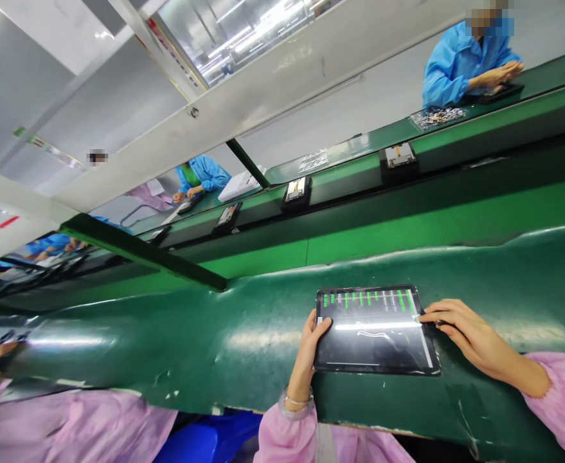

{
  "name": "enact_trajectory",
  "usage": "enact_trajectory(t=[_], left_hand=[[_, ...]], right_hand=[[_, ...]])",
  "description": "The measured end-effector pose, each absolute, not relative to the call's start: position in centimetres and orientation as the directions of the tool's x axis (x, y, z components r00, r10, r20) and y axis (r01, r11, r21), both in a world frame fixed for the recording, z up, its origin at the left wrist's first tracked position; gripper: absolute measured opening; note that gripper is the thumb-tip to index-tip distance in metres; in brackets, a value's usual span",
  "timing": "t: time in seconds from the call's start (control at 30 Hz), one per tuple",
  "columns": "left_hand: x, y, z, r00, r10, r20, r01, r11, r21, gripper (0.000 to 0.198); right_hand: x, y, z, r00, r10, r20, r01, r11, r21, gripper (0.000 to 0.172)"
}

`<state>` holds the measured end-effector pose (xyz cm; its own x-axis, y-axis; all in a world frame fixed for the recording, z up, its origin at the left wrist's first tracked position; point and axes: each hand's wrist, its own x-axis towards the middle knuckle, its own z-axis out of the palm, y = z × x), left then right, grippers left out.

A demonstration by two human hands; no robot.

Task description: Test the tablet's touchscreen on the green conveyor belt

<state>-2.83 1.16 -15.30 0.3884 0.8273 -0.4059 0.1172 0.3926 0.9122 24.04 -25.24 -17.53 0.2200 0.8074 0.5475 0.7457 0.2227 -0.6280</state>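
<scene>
A black tablet [369, 350] lies tilted just above or on the green bench, its screen lit with rows of green and white text along the top and a white strip down the right side. My left hand [311, 341] grips the tablet's left edge, thumb on the front and fingers behind. At the right edge is my right hand [475, 337], its fingers drawn together with the fingertips touching the screen border. Something small and dark shows between those fingers, too hidden to name. Light glare crosses the screen.
The green bench mat [263, 341] runs across. Beyond it, a conveyor carries black trays with opened devices [296, 190]. A co-worker in blue [470, 64] works at the far side. At left, a pink sleeve [70, 424] and a blue stool [190, 444] are close by. A green post [147, 251] slants overhead.
</scene>
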Motion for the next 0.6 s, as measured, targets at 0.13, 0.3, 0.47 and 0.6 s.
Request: enact_trajectory(t=[0.13,0.3,0.47,0.6], left_hand=[[-3.1,1.3,-15.5,0.408,0.83,-0.38,0.12,0.365,0.923,0.055],[-3.3,1.9,-15.4,0.433,0.822,-0.369,0.123,0.352,0.928,0.034],[-3.1,1.3,-15.0,0.437,0.822,-0.365,0.112,0.353,0.929,0.048],[-2.7,0.8,-14.9,0.438,0.813,-0.384,0.096,0.382,0.919,0.069]], right_hand=[[23.9,-25.4,-17.4,0.221,0.807,0.548,0.744,0.224,-0.63,0.027],[24.0,-25.6,-17.6,0.237,0.804,0.546,0.737,0.217,-0.64,0.028],[23.9,-25.5,-17.6,0.229,0.818,0.527,0.726,0.217,-0.653,0.029],[22.5,-25.0,-16.7,0.044,0.902,0.43,0.77,0.243,-0.589,0.038]])
